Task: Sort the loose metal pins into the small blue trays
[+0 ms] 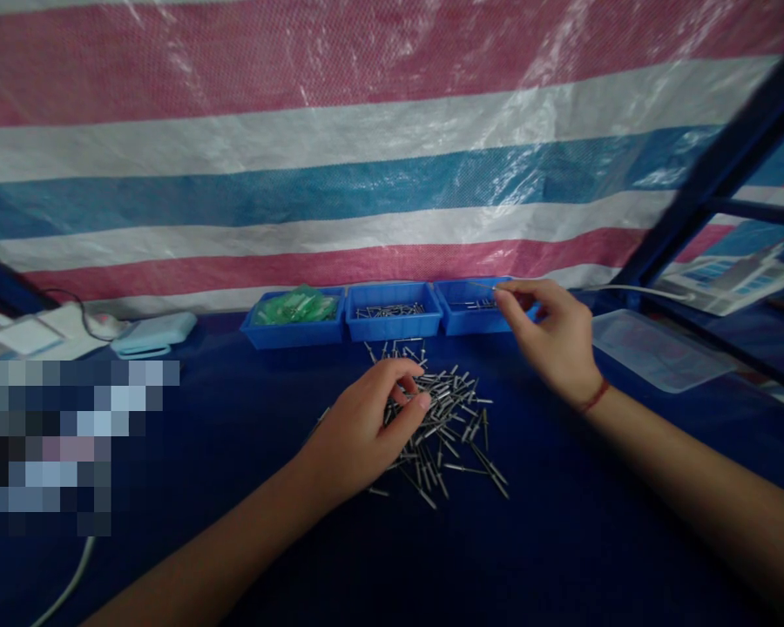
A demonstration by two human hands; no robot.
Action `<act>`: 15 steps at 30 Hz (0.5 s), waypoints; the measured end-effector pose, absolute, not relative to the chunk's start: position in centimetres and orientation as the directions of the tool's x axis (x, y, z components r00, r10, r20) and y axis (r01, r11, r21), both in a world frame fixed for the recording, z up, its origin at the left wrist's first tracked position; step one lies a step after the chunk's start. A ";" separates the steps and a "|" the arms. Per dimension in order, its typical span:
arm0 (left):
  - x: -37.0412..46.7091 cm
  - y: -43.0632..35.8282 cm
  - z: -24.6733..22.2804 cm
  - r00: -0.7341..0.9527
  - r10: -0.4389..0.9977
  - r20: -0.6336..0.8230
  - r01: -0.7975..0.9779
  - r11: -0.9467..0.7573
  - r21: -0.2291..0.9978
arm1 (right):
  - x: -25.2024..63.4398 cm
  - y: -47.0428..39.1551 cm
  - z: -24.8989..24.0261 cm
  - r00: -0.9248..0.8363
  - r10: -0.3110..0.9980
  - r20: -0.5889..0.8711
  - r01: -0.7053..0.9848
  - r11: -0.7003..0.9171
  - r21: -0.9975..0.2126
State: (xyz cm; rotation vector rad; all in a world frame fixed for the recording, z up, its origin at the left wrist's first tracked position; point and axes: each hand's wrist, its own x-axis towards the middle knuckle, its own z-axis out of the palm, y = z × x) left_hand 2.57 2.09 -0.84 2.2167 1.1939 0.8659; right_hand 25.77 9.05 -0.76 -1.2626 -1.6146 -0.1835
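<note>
A heap of metal blind rivets (441,418) lies on the dark blue tabletop. My left hand (372,414) hovers at the heap's left side, thumb and fingers curved and apart, with nothing visible between them. Over the right blue bin (474,326), my right hand (552,335) pinches a thin blind rivet (483,286) between thumb and forefinger. A few rivets show inside that bin, partly hidden by the hand. The middle blue bin (392,327) holds many more rivets. Green plastic packaging (294,306) fills the left blue bin (294,336).
Right of the bins lies a clear plastic tray or lid (659,348). A light blue case (153,334) and a white box (30,335) are at the back left. A striped plastic sheet (366,148) hangs behind, with a blue metal post (699,192) at right.
</note>
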 end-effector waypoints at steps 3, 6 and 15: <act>2.6 2.2 -1.0 0.431 0.854 0.292 0.587 -0.511 0.628 | 27.5 10.8 -1.5 -0.004 0.665 0.747 0.887 0.348 -0.305; 2.1 2.6 -0.7 0.398 0.868 0.295 0.642 -0.494 0.587 | 27.9 10.7 -2.0 -0.019 0.684 0.729 0.880 0.357 -0.312; -2.1 5.1 1.6 0.393 0.916 0.072 0.841 -0.391 0.375 | 24.6 7.2 -2.5 -0.206 0.716 0.667 0.719 0.573 -0.393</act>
